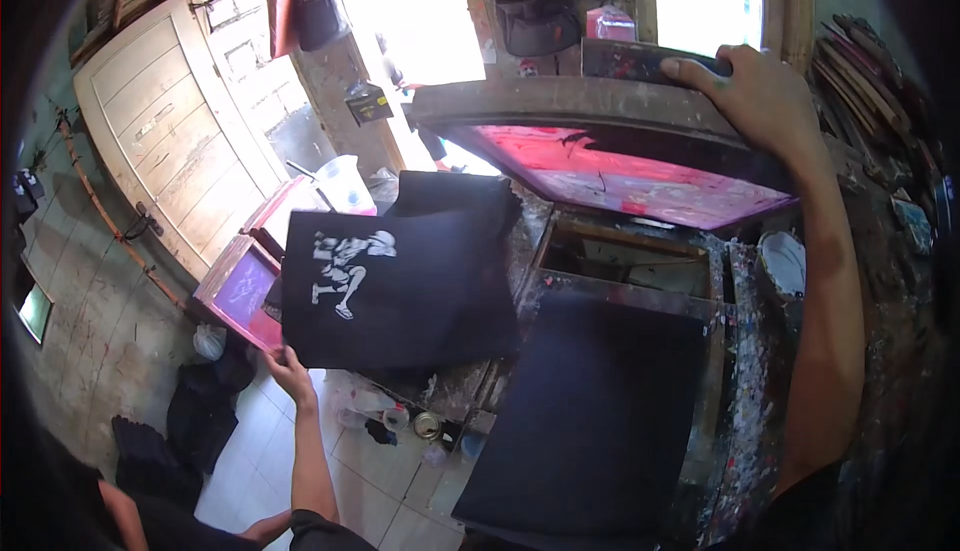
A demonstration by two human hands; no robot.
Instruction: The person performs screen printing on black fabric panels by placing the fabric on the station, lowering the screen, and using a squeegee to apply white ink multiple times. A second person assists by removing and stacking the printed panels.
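Observed left hand (290, 379) at lower left corner of flat black fabric panel with white printed figure (430, 291), fingers drawn together in a pinch on the edge; cannot tell exact fingertip contact. Recorded printed panel left of centre, overlapping second piece of plain black fabric (450, 193) behind, and just beside pink-stained rectangular frame with purple mesh (245, 291). Found right hand (755, 91) curled, thumb laid across long dark flat bar (635, 59), at top edge of wooden screen frame with red-and-pink stained mesh (550, 106). Noted screen frame tilted up, behind paint-spattered work table (745, 401) with rectangular recess. Found plain black rectangular panel (600, 411) lying right of printed panel. Noted also translucent white plastic bucket (345, 183) beyond printed panel and round white tub (785, 259) near right forearm.
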